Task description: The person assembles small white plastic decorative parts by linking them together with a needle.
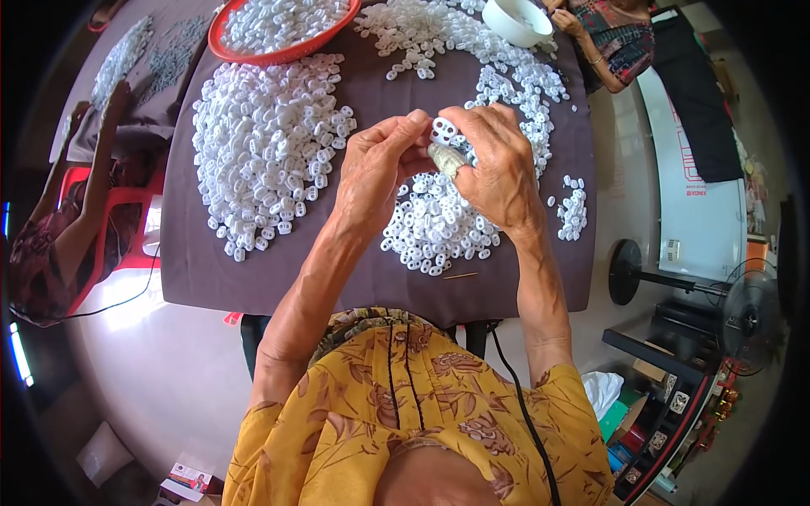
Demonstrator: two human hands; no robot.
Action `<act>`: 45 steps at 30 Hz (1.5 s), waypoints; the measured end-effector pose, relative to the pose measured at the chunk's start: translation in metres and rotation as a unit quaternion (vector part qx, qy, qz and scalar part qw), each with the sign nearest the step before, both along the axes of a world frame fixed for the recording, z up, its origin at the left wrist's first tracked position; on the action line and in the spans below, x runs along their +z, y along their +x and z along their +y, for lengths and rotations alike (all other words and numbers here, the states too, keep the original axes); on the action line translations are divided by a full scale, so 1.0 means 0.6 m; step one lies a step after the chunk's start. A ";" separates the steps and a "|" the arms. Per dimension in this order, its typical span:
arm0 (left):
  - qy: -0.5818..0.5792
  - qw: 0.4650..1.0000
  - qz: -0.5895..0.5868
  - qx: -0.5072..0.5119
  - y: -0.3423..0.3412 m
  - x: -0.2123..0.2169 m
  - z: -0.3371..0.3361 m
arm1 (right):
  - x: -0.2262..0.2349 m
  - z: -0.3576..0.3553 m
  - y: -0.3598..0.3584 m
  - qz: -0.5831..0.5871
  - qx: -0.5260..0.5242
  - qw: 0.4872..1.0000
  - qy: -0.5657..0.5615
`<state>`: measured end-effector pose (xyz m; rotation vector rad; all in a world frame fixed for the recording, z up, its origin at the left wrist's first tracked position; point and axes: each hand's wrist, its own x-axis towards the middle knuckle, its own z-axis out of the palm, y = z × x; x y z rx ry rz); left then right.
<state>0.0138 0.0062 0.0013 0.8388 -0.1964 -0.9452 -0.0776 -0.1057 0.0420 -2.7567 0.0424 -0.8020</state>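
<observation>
Over the middle of the brown-covered table, my two hands meet around a small white oval plastic piece with holes (443, 131). My right hand (499, 164) pinches it between closed fingers; pale tape or cloth wraps its thumb. From the other side my left hand (386, 156) presses thumb and fingertips together at the piece's edge. Its fingertips are partly hidden. Below the hands lies a heap of like white pieces (443, 226). A larger pile of them (257, 152) spreads to the left, and a thin tan stick (461, 276) rests near the front edge.
A red basin (283, 56) full of white pieces stands at the back left, a white bowl (516, 24) at the back right. More pieces (572, 211) lie by the right edge. Other people sit at far right (612, 42) and left (76, 211). A fan (747, 312) stands right.
</observation>
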 end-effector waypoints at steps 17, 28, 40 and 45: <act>-0.003 0.999 -0.003 -0.043 -0.003 -0.003 -0.003 | -0.018 -0.002 -0.009 0.004 -0.020 0.999 0.033; 0.015 0.999 -0.019 -0.023 -0.001 -0.010 0.004 | -0.009 -0.003 -0.004 0.041 0.008 0.998 -0.047; 0.035 0.999 -0.014 -0.033 -0.004 -0.016 0.003 | -0.023 -0.010 0.003 0.035 0.035 0.995 -0.082; 0.043 0.999 -0.008 -0.033 -0.004 -0.017 0.001 | -0.036 -0.020 0.003 0.030 0.048 0.995 -0.086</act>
